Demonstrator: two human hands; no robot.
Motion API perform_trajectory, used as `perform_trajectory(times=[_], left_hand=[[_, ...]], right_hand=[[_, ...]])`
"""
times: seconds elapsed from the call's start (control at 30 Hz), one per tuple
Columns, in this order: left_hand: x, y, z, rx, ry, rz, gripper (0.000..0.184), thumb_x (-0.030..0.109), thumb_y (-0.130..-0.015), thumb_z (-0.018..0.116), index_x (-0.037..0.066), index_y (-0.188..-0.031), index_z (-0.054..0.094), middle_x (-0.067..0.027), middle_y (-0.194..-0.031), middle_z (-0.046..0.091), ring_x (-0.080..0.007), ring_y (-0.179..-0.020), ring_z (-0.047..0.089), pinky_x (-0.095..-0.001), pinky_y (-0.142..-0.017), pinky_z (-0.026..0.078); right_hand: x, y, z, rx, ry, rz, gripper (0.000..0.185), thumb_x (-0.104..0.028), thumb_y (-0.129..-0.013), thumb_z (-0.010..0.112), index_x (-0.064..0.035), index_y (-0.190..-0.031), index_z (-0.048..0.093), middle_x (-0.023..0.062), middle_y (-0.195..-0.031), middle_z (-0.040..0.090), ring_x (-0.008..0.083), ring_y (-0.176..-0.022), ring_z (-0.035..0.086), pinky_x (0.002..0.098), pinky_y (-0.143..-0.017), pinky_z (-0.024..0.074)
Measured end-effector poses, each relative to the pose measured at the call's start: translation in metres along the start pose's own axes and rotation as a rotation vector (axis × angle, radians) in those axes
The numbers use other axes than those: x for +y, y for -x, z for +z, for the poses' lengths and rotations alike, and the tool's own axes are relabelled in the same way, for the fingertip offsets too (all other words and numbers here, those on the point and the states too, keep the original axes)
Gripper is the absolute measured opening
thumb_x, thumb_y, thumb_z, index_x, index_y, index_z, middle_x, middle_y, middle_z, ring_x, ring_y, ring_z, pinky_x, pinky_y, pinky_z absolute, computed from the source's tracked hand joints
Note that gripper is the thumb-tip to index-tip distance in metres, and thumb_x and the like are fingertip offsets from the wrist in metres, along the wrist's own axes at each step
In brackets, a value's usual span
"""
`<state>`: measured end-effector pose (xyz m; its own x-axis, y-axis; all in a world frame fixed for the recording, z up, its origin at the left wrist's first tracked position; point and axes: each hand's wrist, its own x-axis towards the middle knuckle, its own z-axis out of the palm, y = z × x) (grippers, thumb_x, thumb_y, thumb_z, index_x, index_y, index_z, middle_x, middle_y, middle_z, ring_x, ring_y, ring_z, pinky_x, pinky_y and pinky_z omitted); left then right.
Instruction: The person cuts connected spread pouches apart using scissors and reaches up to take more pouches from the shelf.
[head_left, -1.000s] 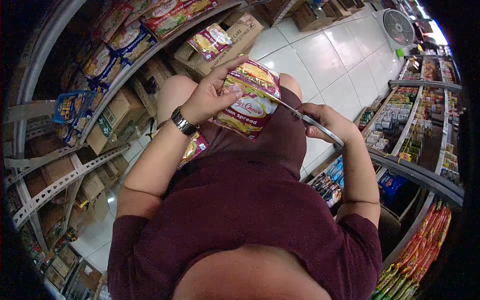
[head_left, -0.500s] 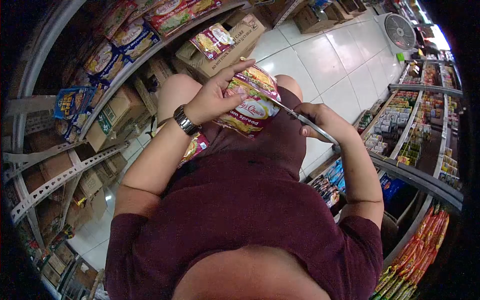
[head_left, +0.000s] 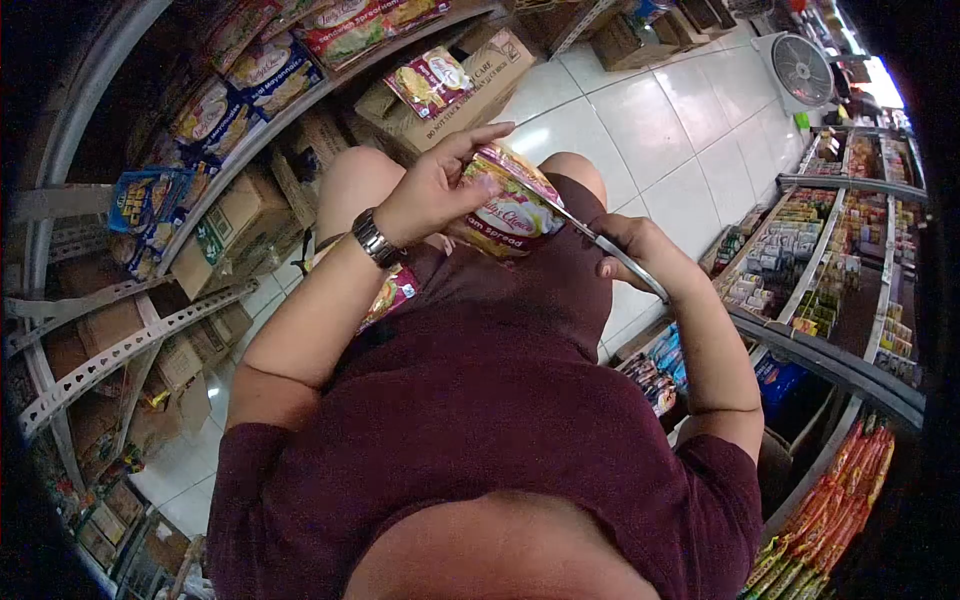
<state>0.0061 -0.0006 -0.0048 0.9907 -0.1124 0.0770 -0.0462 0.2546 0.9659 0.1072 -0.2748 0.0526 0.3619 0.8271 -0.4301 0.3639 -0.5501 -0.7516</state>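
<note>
Near left: glossy maroon-and-yellow lap packet (head_left: 395,292). Beyond, over my thighs: my left grip (head_left: 447,192) pinches a shiny maroon-yellow plastic "Ham Spread" packet (head_left: 512,220); my right grip (head_left: 638,250) is curled around a slim silver metal tool (head_left: 637,270), blade across the packet. Risk: floppy plastic bends, blade strays, pierces pouch or nicks left thumb. Far: brown cardboard carton (head_left: 502,72).
</note>
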Motion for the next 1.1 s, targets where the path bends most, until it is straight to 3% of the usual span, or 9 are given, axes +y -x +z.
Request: perform_trajectory(times=[0.17, 0.47, 0.63, 0.7, 1.1], left_hand=[[-0.005, -0.001, 0.001, 0.08, 0.023, -0.039, 0.05, 0.0, -0.086, 0.06, 0.003, -0.132, 0.043, -0.0033, -0.108, 0.057, -0.0069, -0.098, 0.054, -0.023, -0.088, 0.045], [0.0, 0.001, 0.003, 0.038, 0.25, -0.069, 0.049, -0.003, -0.085, 0.059, 0.001, -0.131, 0.044, -0.0065, -0.118, 0.056, -0.0107, -0.105, 0.054, -0.0252, -0.094, 0.044], [0.002, 0.001, 0.005, -0.004, 0.184, -0.047, 0.05, -0.003, -0.084, 0.059, 0.002, -0.131, 0.045, -0.0068, -0.123, 0.052, -0.0117, -0.111, 0.051, -0.0262, -0.097, 0.042], [0.001, 0.001, 0.005, -0.017, 0.142, -0.004, 0.05, -0.003, -0.084, 0.06, 0.002, -0.131, 0.045, -0.0068, -0.124, 0.051, -0.0119, -0.113, 0.049, -0.0266, -0.097, 0.041], [-0.008, 0.003, 0.002, -0.009, 0.155, -0.016, 0.05, -0.003, -0.083, 0.061, 0.003, -0.131, 0.046, -0.0065, -0.126, 0.05, -0.0124, -0.115, 0.048, -0.0274, -0.099, 0.039]], right_hand=[[0.006, 0.001, 0.006, 0.029, -0.052, -0.014, 0.074, -0.066, -0.068, 0.065, 0.0013, -0.097, 0.058, 0.0078, -0.077, 0.06, 0.0157, -0.074, 0.056, 0.0305, -0.066, 0.0459], [0.007, 0.001, 0.003, -0.026, -0.065, 0.042, 0.075, -0.066, -0.068, 0.064, 0.0019, -0.098, 0.058, 0.0081, -0.078, 0.06, 0.0159, -0.074, 0.054, 0.0306, -0.067, 0.0454], [-0.002, -0.006, 0.006, 0.016, -0.084, -0.023, 0.076, -0.067, -0.07, 0.063, 0.0025, -0.1, 0.058, 0.0082, -0.075, 0.058, 0.0168, -0.072, 0.053, 0.0318, -0.065, 0.045], [-0.006, -0.01, 0.004, -0.059, 0.031, 0.08, 0.062, -0.057, -0.076, 0.064, -0.0019, -0.103, 0.058, 0.0195, -0.085, 0.063, 0.0331, -0.08, 0.061, 0.0398, -0.071, 0.0473], [-0.007, -0.018, 0.007, -0.03, 0.067, -0.023, 0.058, -0.05, -0.074, 0.068, -0.0017, -0.105, 0.058, 0.022, -0.093, 0.062, 0.0366, -0.088, 0.061, 0.041, -0.076, 0.0476]])
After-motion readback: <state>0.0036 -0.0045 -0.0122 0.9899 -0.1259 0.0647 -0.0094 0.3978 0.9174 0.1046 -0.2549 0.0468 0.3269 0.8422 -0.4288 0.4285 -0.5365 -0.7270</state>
